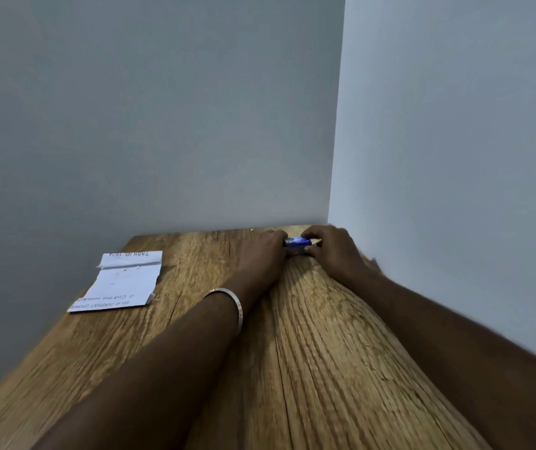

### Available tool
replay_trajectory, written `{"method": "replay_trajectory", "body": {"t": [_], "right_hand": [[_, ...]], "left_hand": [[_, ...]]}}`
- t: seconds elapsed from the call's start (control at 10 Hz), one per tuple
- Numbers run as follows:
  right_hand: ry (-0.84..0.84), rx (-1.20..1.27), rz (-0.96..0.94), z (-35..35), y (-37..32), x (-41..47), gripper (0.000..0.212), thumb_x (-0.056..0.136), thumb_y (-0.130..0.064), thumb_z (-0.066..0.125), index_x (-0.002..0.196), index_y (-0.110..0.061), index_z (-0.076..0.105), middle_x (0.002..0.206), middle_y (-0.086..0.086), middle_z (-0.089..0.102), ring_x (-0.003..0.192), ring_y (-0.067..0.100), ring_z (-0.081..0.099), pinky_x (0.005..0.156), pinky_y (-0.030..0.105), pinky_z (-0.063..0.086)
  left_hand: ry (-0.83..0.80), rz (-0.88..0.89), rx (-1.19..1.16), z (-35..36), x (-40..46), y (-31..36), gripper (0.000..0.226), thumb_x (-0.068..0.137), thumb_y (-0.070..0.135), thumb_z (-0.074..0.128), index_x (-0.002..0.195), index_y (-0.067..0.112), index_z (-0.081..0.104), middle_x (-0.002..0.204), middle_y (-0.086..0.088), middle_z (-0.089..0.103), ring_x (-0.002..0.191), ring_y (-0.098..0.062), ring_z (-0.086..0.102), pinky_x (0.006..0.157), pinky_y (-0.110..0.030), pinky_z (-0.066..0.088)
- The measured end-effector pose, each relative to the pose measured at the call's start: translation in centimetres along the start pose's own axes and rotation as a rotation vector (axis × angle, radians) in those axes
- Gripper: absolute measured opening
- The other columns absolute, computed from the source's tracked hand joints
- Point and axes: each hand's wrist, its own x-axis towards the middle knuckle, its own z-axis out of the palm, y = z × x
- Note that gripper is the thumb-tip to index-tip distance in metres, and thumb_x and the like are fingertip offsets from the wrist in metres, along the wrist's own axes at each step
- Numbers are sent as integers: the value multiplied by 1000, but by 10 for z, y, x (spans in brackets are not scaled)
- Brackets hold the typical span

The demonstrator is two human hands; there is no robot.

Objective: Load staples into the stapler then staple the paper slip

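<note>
A small blue stapler lies at the far right corner of the wooden table, mostly covered by both hands. My left hand, with a metal bangle on the wrist, touches its left end with fingers curled over it. My right hand pinches its right end between thumb and fingers. A white paper slip with printed text and a folded top lies flat at the table's left side, well apart from both hands. No staples can be made out.
Grey walls meet in a corner right behind the stapler. The right wall runs close along my right forearm. The table's left edge falls off just beside the paper slip.
</note>
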Motion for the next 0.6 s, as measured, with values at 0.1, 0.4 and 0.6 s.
{"method": "replay_trajectory", "body": {"t": [0.1, 0.4, 0.6], "right_hand": [[3, 0, -7, 1, 2, 1, 31, 84, -10, 75, 115, -12, 72, 113, 4, 73, 95, 15, 64, 85, 24, 44], [-22, -58, 43, 3, 0, -7, 77, 83, -19, 78, 149, -15, 38, 142, 13, 57, 125, 31, 57, 101, 38, 45], [-41, -144, 86, -1, -14, -25, 86, 87, -30, 74, 151, -9, 20, 151, 17, 43, 131, 33, 50, 97, 38, 46]], "left_hand": [[12, 11, 15, 1, 0, -1, 22, 94, 23, 50, 108, 15, 65, 104, -8, 70, 90, -27, 63, 77, -43, 53], [-6, -27, 26, 3, -6, 1, 68, 91, 39, 61, 148, 13, 33, 147, -12, 48, 130, -30, 49, 100, -43, 44], [34, -95, 67, -7, -26, 7, 72, 90, 46, 59, 143, 6, 31, 145, -17, 44, 130, -32, 46, 104, -43, 40]]}}
